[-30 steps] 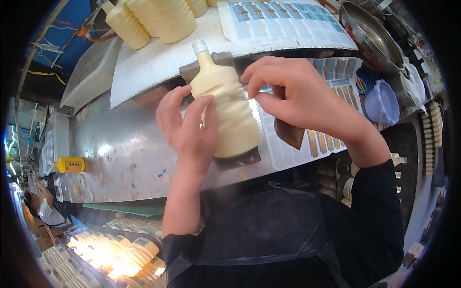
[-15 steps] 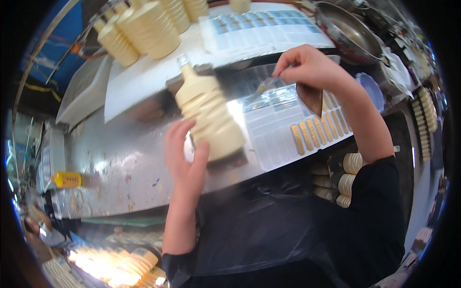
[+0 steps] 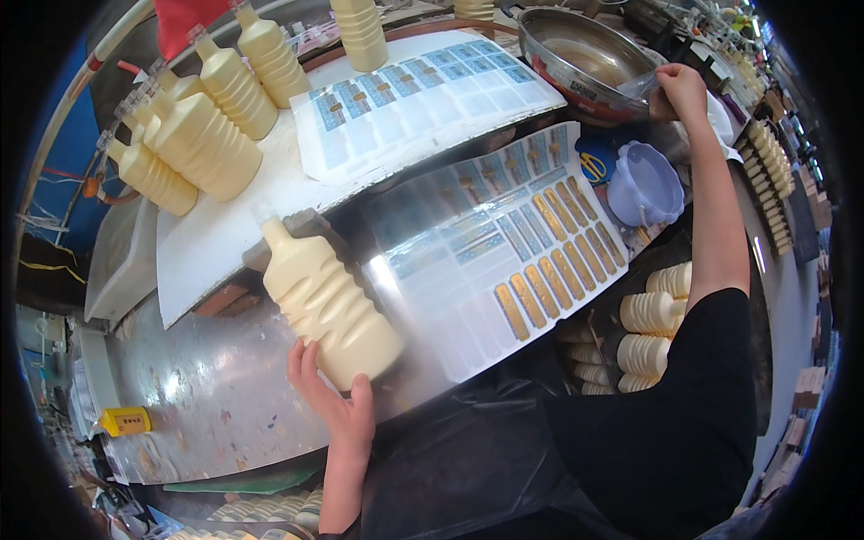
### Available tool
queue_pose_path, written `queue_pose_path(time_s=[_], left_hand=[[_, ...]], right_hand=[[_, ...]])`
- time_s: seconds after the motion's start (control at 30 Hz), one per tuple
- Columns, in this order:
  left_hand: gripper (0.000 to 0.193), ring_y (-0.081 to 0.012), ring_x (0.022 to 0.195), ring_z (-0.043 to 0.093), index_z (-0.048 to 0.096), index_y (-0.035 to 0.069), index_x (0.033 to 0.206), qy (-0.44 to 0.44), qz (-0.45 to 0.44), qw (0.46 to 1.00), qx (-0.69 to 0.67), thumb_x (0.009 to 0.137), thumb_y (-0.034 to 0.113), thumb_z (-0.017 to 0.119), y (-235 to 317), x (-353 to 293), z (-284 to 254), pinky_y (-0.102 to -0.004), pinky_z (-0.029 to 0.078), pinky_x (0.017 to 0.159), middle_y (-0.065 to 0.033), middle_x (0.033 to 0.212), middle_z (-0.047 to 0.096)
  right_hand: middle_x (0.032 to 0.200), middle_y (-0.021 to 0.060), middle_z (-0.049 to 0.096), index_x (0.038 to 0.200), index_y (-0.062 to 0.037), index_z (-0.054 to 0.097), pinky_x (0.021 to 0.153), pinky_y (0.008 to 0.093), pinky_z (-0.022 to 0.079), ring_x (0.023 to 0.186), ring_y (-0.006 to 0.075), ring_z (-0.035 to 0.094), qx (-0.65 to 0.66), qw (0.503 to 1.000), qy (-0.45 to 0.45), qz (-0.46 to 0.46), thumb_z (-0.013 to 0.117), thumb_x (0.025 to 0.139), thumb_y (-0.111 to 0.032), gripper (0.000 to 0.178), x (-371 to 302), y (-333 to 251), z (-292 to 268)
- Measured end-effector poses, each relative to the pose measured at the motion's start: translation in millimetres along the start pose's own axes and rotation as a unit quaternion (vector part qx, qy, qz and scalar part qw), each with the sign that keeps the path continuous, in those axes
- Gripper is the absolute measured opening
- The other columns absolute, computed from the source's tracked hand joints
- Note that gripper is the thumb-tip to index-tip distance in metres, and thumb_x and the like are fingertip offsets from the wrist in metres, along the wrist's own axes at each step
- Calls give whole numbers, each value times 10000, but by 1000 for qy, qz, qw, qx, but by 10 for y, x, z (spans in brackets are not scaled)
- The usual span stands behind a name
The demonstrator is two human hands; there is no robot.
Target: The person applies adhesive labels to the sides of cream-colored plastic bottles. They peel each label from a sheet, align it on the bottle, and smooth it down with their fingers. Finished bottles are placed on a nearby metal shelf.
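A cream plastic bottle (image 3: 335,306) with ribbed sides leans on the metal worktop, its neck toward the far left. My left hand (image 3: 337,391) curls round its lower end, thumb on one side and fingers on the other. Out at the far right, my right hand (image 3: 681,93) pinches a small clear film piece (image 3: 640,86) over the rim of a wide metal pan (image 3: 589,58), which holds some liquid. Between the hands lies a clear sheet of labels (image 3: 477,310), with gold strips along its right part and blue ones farther back.
A second blue label sheet (image 3: 360,148) lies on the raised white board (image 3: 261,261). Several cream bottles (image 3: 202,148) stand at the back left. Near the pan are a lilac bucket (image 3: 646,184) and yellow-handled scissors (image 3: 592,167). A yellow container (image 3: 124,421) sits far left.
My right hand has moved from above the label sheet to the pan, carrying the film. My left hand has closed in on the bottle's lower end. The whole view has shifted.
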State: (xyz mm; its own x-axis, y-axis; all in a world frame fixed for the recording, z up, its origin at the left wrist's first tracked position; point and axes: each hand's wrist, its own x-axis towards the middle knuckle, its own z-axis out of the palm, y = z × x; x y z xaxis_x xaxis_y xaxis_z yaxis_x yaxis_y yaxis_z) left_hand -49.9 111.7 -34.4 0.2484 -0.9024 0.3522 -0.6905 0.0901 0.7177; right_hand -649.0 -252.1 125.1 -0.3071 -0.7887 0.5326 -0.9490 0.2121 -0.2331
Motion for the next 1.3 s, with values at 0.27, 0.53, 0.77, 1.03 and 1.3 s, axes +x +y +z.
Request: queue_pose_path(time_s=[0.27, 0.53, 0.77, 1.03, 1.3], left_hand=[[725, -418, 1409, 338, 375, -20, 1464, 43, -19, 999, -18, 819, 215, 607, -39, -50, 86, -523, 271, 1183, -258, 1524, 331], [749, -428, 1381, 350, 391, -1, 1450, 52, -8, 998, -17, 772, 206, 629, -70, -39, 136, -529, 271, 1188, -255, 1492, 335], [744, -434, 1382, 354, 407, 6, 1436, 52, 0, 998, -27, 747, 150, 648, -93, -45, 126, -524, 284, 1186, -256, 1494, 338], [675, -414, 1310, 449, 518, 28, 1362, 68, 91, 993, 45, 746, 163, 758, 195, 251, -78, -503, 363, 1116, -222, 1411, 483], [651, -364, 1288, 499, 581, 78, 1352, 12, 130, 991, -16, 747, 126, 818, 790, 684, 77, -436, 383, 1110, -178, 1388, 521]], right_hand=[[957, 180, 758, 969, -107, 799, 784, 405, 571, 930, 371, 728, -100, 985, -1, -141, 666, 887, -280, 234, 497, -333, 531], [775, 184, 727, 893, 39, 743, 686, 436, 533, 681, 225, 649, -113, 901, -391, -150, 669, 832, -201, 258, 744, -316, 983], [839, 121, 731, 947, 17, 731, 745, 358, 549, 790, 210, 704, 51, 954, -195, -223, 684, 857, -139, 187, 285, -1117, 141], [769, 66, 696, 887, 45, 738, 674, 281, 524, 707, 127, 643, 158, 839, -346, -389, 700, 853, -114, 167, -1417, -2647, -770], [794, 93, 747, 904, 8, 797, 671, 276, 550, 688, 138, 682, 231, 729, -522, -377, 728, 779, -117, 190, -2071, -3304, -1295]])
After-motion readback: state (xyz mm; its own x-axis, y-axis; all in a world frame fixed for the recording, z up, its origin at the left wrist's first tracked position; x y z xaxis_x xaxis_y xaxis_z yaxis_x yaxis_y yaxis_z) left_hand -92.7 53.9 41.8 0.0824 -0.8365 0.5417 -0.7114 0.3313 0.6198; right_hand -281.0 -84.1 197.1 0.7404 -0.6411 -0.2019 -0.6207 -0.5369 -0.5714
